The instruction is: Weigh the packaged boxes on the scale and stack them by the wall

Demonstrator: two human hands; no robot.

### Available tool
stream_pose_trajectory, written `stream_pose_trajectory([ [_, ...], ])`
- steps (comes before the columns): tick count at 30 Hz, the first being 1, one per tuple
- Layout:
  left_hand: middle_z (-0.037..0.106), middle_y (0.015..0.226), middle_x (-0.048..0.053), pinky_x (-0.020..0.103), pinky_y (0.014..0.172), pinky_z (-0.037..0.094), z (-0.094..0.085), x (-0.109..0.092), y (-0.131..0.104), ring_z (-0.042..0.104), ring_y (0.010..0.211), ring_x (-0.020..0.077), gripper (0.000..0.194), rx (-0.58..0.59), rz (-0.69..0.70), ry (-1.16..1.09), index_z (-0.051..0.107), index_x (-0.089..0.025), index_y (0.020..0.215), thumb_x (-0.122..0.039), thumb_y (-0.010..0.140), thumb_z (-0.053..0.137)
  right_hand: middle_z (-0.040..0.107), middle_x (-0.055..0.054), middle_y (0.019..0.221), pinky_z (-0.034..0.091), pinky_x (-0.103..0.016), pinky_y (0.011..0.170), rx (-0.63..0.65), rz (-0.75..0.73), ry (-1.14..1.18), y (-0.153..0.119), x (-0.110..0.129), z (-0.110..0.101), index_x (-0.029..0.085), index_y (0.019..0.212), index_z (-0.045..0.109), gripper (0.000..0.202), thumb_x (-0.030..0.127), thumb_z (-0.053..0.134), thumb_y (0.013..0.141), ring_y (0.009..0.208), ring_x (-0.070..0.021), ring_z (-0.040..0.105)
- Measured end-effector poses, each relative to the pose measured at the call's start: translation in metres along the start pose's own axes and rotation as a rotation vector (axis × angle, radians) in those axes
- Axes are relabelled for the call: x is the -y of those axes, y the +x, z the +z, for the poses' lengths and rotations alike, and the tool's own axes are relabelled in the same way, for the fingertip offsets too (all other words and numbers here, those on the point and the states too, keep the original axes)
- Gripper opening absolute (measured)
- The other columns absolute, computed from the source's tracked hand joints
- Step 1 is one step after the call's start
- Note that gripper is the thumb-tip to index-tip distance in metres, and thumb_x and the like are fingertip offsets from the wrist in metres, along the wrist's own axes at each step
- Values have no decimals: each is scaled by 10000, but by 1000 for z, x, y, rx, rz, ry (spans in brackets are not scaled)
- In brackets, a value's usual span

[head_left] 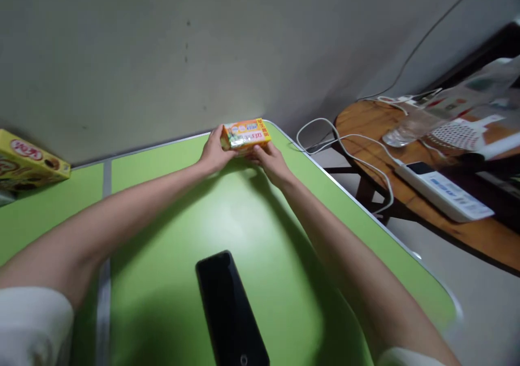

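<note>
A small orange and yellow packaged box (pixel 246 131) with printed lettering is at the far right corner of the green table, close to the wall. My left hand (pixel 215 152) grips its left end, and my right hand (pixel 273 163) holds it at the lower right. Both arms are stretched far forward. The underside of the box is hidden, so I cannot tell whether it touches the tabletop. Between my forearms, nearer to me, a black smartphone (pixel 231 309) lies flat on the table.
A yellow carton (pixel 30 163) stands at the table's far left by the wall. To the right, a round wooden table (pixel 368 122) bears a white power strip (pixel 444 190), a clear plastic bottle (pixel 402 134) and a looping white cable (pixel 384 179). A grey seam (pixel 106 179) crosses the green table (pixel 162 257).
</note>
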State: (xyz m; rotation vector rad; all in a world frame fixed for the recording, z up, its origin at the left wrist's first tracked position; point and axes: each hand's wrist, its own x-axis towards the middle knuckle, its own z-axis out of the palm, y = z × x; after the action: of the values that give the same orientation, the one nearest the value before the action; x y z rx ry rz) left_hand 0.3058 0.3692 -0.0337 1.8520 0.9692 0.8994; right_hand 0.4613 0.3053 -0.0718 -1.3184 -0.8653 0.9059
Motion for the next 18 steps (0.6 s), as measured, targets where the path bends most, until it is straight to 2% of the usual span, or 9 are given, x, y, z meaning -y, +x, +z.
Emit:
stream_pose_trajectory([
  [4, 462, 1323, 122, 378, 1142, 364, 30, 19, 66, 499, 1287, 256, 719, -134, -89, 38, 491, -203, 1304, -14, 658, 744, 682, 29, 945, 558, -345, 817, -29, -52, 23, 79, -10, -12, 264, 986, 580, 300, 396, 706, 748, 769, -137, 636],
  [8, 462, 1289, 118, 378, 1148, 349, 46, 39, 103, 521, 1258, 250, 716, -179, -113, 31, 450, -216, 1333, -35, 701, 734, 668, 27, 818, 560, -326, 752, -11, -90, -43, 133, -26, -22, 239, 1001, 598, 259, 390, 689, 812, 683, -123, 627],
  [12, 470, 1322, 114, 337, 1162, 311, 61, 56, 115, 477, 1320, 234, 670, -246, -54, 60, 426, -206, 1295, -2, 722, 707, 638, 27, 734, 554, -282, 646, -7, -149, -86, 162, -44, -30, 226, 1005, 586, 336, 514, 654, 845, 619, -120, 625],
  [15, 483, 1333, 122, 350, 1155, 321, 69, 65, 115, 450, 1342, 241, 547, -309, -73, 61, 443, -197, 1183, 5, 740, 692, 653, 2, 787, 558, -278, 634, 0, -198, -167, 167, -52, -32, 215, 969, 574, 384, 582, 609, 862, 646, -127, 642],
  [18, 503, 1316, 118, 367, 1145, 339, 74, 73, 113, 447, 1344, 246, 467, -339, -86, 52, 450, -209, 1103, -8, 756, 692, 656, -31, 847, 569, -302, 670, -27, -233, -228, 167, -57, -30, 203, 913, 566, 420, 622, 563, 877, 753, -161, 672],
])
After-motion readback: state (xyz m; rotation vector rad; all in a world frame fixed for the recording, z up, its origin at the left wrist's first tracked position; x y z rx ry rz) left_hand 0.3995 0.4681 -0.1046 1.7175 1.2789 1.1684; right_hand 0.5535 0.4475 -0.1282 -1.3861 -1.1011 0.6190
